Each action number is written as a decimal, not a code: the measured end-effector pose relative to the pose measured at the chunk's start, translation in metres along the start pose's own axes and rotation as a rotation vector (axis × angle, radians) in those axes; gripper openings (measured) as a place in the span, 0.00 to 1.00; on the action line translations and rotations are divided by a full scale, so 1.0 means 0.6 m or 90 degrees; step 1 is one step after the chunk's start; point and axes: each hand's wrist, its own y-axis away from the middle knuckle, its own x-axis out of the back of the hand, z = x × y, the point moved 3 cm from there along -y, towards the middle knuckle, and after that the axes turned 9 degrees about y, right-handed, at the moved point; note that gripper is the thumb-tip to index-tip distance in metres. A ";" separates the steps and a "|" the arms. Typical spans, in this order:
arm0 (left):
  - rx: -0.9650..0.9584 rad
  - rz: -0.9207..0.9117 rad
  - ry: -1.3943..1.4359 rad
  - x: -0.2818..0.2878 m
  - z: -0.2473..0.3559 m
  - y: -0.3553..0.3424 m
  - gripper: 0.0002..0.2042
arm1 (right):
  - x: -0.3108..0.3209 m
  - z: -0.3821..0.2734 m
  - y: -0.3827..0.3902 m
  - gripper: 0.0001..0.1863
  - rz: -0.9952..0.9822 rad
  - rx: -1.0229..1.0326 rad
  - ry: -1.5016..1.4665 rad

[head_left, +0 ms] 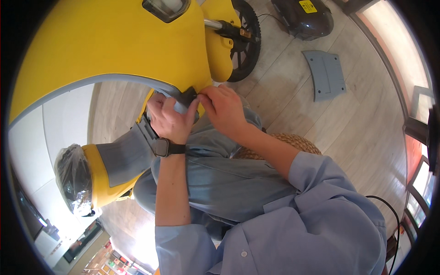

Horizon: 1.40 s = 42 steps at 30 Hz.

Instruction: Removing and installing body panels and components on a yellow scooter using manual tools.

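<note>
1. Well, at the right end of the yellow shell [119,46] stands a black spoked wheel [247,39] with a knobbly tread; beyond it sits a glossy, rounded dark case [303,20]
2. Well apart from the shell, to its right, a flat matte grey panel [326,75] lies on the wood-look floor [366,133]
3. Below the shell, crinkled clear film [73,176] wraps a dark end part; a woven seat [295,143] is partly hidden by the right forearm
4. The dark piece [187,95] is at the shell's lower right corner, beside smooth curved grey edging [126,78]; both hands partly block it
5. Left hand [172,119]: fingers bent, thumb extended; right hand [223,109]: thumb and forefinger close together at the piece's tip; whether either grips it, I cannot tell
</note>
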 end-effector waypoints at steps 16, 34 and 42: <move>0.013 -0.149 -0.023 0.008 0.005 -0.002 0.26 | 0.011 -0.010 -0.005 0.05 0.026 0.085 0.033; 0.031 -0.112 0.009 0.010 0.010 -0.001 0.23 | -0.011 -0.009 -0.004 0.08 -0.126 -0.045 0.117; 0.059 -0.104 0.070 0.006 0.010 0.000 0.21 | -0.012 -0.003 0.006 0.07 -0.113 0.001 0.094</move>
